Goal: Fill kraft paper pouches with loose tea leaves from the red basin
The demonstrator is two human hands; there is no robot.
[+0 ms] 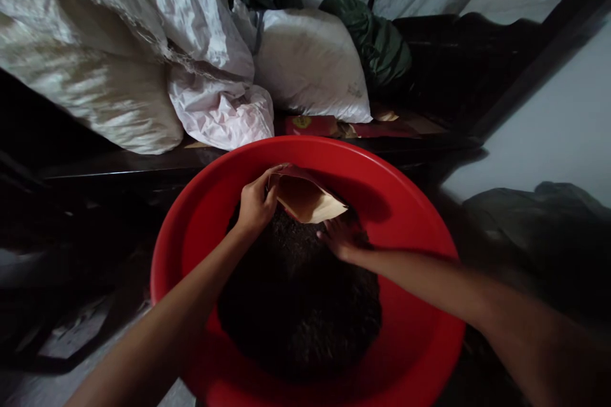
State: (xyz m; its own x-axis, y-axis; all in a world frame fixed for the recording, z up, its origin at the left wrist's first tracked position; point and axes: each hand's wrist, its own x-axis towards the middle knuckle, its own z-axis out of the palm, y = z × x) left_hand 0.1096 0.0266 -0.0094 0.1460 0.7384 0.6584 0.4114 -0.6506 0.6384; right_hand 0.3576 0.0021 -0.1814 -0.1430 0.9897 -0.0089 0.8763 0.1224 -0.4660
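Note:
A red plastic basin holds a heap of dark, loose, dry material, perhaps leaves, too dim to make out exactly. My left hand is closed on the left rim of a paper bag, thumb toward the opening. The bag is tilted, its mouth gaping toward me, with a pale tan inside and a reddish outside. Low at the bag's right corner, my right hand is at the heap with its fingers stretched out and thumb apart. Its fingertips lie in shadow beside the bag, and I cannot tell whether they touch it.
Behind the basin, a dark wooden bench bears a large white woven sack, a crumpled white plastic bag, a full pale sack and a dark green bag. Flat red packaging lies at the bench edge. A greenish covered bundle stands right.

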